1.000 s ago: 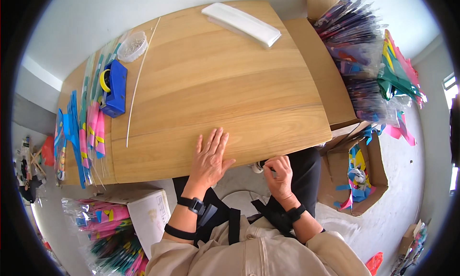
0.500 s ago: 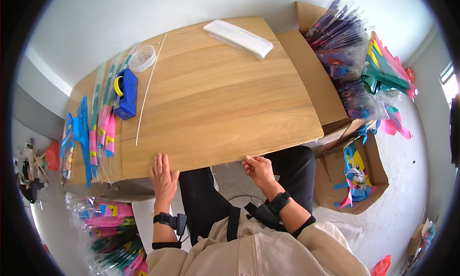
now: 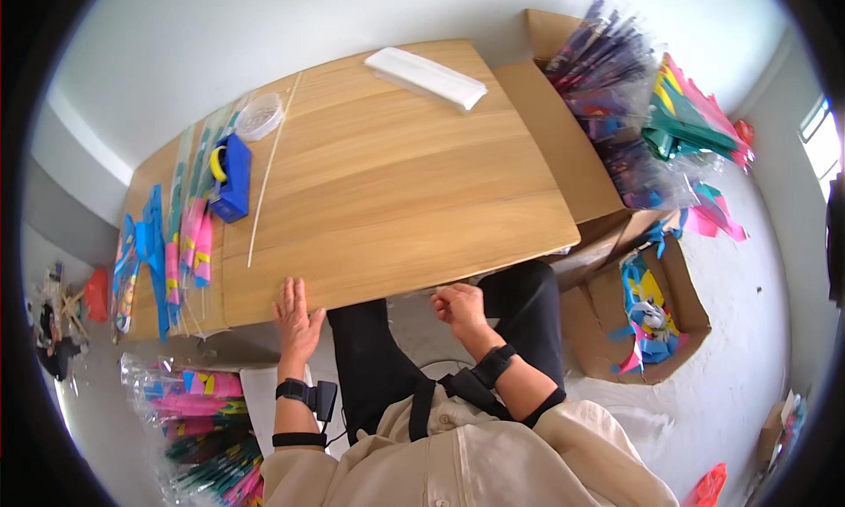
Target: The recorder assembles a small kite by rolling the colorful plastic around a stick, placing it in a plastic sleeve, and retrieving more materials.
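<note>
The wooden table (image 3: 396,190), set across the middle of the frame, is what is touched; its near edge is met by the left hand (image 3: 301,322), laid palm down there with fingers extended and slightly parted, nothing gripped. The right hand (image 3: 459,306) is held at the same edge, nearer the frame's centre, fingers folded in toward the thumb; whether anything is pinched there cannot be told. The step in hand is judged to be a steadying of the hands at the edge — no loose article is seen to be handled; for any to be taken up, the left palm would need lifting and its fingers closing.

Nearest the left hand, a thin white rod (image 3: 266,176) is laid lengthwise; left of it are placed a blue tape dispenser (image 3: 232,188) and pink-and-teal wrapped bundles (image 3: 202,243); a round clear tub (image 3: 260,117) is set above; white plastic sleeves (image 3: 425,77) are stacked at top centre.

The tub's contents are hard to make out; the right palm is hidden; the items in the cardboard box (image 3: 678,278) at right are crumpled together — not separable by eye; the far-left clutter (image 3: 60,318) is warped by the lens rim.
</note>
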A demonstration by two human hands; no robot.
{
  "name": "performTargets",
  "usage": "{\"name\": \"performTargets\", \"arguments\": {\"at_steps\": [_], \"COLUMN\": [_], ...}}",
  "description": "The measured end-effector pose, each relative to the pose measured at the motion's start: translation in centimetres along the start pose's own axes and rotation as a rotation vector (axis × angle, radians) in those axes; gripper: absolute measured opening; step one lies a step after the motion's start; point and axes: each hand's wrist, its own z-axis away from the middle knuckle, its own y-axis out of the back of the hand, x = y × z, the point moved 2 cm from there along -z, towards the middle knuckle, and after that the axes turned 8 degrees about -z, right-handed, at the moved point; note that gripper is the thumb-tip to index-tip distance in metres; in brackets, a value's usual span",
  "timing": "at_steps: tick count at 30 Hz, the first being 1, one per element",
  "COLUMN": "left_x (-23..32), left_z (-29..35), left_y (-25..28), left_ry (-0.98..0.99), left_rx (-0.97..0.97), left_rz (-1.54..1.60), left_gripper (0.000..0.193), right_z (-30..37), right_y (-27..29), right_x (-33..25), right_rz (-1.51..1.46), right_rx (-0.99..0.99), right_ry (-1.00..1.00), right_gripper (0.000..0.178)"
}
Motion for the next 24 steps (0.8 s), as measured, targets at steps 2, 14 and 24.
{"name": "performTargets", "arguments": {"at_steps": [2, 14, 24], "left_x": [-0.3, 0.8, 0.0], "left_z": [0.5, 0.1, 0.5], "left_y": [0.2, 0.4, 0.3], "left_ry": [0.014, 0.001, 0.013], "left_rx": [0.002, -0.008, 0.003], "left_rz": [-0.003, -0.007, -0.032], "left_gripper": [0.078, 0.083, 0.082], "right_z": [0.5, -4.9, -11.4], "right_y": [2.3, 19.2, 21.7], "right_x": [-3.3, -12.2, -7.8], "right_rz": [-0.051, -0.595, -0.330], "right_rx": [0.060, 0.117, 0.438], "right_ry": [0.228, 0.275, 0.055], "right_gripper": [0.008, 0.008, 0.007]}}
